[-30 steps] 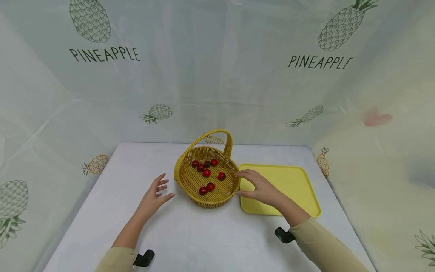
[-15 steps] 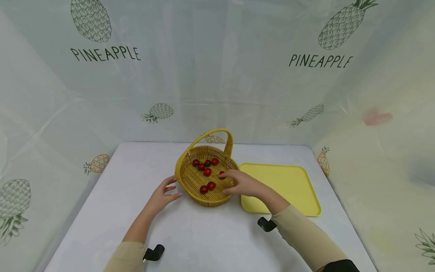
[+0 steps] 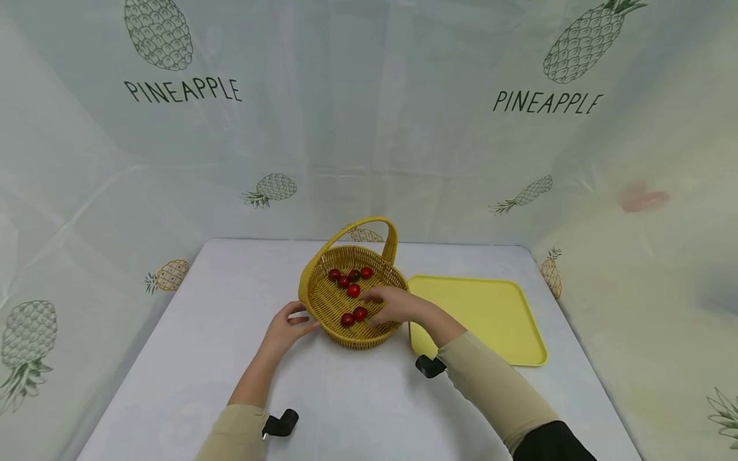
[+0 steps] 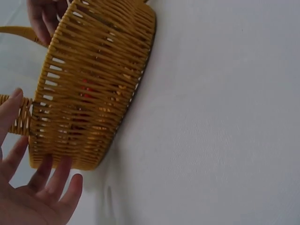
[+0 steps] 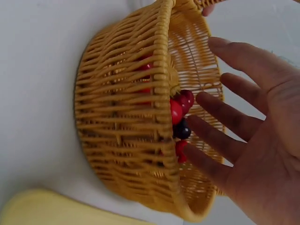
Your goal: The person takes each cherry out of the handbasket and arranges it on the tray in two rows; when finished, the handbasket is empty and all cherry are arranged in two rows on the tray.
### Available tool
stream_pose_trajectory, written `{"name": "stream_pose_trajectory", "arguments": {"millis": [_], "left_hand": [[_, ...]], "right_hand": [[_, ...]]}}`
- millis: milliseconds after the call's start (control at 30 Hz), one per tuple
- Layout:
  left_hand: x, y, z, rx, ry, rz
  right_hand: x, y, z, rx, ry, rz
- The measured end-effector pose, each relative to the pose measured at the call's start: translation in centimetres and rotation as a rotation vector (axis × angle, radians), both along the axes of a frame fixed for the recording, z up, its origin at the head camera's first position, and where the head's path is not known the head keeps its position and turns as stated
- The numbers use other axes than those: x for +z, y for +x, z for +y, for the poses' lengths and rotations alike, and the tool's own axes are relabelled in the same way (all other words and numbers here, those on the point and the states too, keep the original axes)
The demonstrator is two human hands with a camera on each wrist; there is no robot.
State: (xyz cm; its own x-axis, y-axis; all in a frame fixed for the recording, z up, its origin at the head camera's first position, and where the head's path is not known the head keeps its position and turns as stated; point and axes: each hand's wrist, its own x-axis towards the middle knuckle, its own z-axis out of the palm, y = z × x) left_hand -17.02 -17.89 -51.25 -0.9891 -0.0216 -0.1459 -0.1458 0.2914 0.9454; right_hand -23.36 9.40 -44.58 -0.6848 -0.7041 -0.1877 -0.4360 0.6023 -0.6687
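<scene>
A yellow wicker basket (image 3: 354, 338) with a handle stands mid-table and holds several small red tomatoes (image 3: 353, 290) and one dark one. My right hand (image 3: 387, 305) reaches over the basket's right rim, fingers straight and spread just above the tomatoes (image 5: 180, 110); it holds nothing. The right wrist view shows that hand (image 5: 243, 140) open beside the woven wall (image 5: 126, 117). My left hand (image 3: 286, 326) lies at the basket's left outer wall (image 4: 89, 93), with straight fingers (image 4: 56, 176) at or against the weave.
A flat yellow tray (image 3: 490, 320) lies right of the basket, almost touching it. The white table (image 3: 346, 397) is walled by a pale pineapple-print sheet behind and at both sides. Black wrist mounts (image 3: 280, 424) sit on both forearms.
My right hand moved left from the tray's edge, over the rim and into the basket. My left hand slid right up to the basket's left wall.
</scene>
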Motion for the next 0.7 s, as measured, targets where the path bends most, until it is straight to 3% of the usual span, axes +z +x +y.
{"name": "stream_pose_trajectory", "arguments": {"millis": [467,700], "left_hand": [[0.0,-0.2,1.7,0.084,0.025,-0.013],[-0.3,-0.4,2.3,0.123,0.01,0.006]], "right_hand": [[-1.6,-1.6,-3.1,-0.019,0.035,-0.135],[-2.0,-2.1,-4.1,-0.007,0.036,-0.128]]}}
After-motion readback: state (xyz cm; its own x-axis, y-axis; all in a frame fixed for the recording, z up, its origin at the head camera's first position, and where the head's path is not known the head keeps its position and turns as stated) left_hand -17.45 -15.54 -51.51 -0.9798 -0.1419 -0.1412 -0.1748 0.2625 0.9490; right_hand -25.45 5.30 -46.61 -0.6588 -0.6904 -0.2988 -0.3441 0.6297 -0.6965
